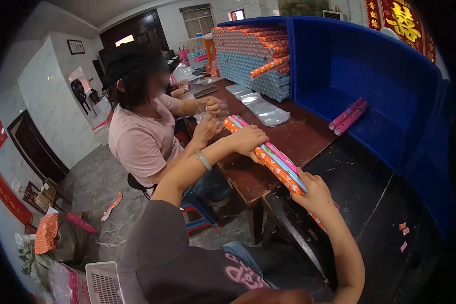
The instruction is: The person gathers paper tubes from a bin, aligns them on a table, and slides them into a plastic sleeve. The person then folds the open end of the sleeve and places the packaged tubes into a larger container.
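A bundle of patterned wrapping paper rolls (280, 166), orange, light blue and pink, lies slantwise across my front above the table edge. My left hand (250, 140) wraps round the bundle nearer its far end. At the near end my right hand (314, 190) grips it, fingers curled over the top. The undersides of the rolls are hidden. Just beyond the far end, a co-worker's hands (209, 120) handle a piece of clear plastic.
A blue bin (316, 76) stands on the right, with pink rolls (348, 116) inside. Stacked rolls (251, 61) and clear plastic sleeves (261, 106) rest on the brown table (309, 133). A seated co-worker (142, 131) is at my left. Paper scraps (403, 229) dot the dark surface.
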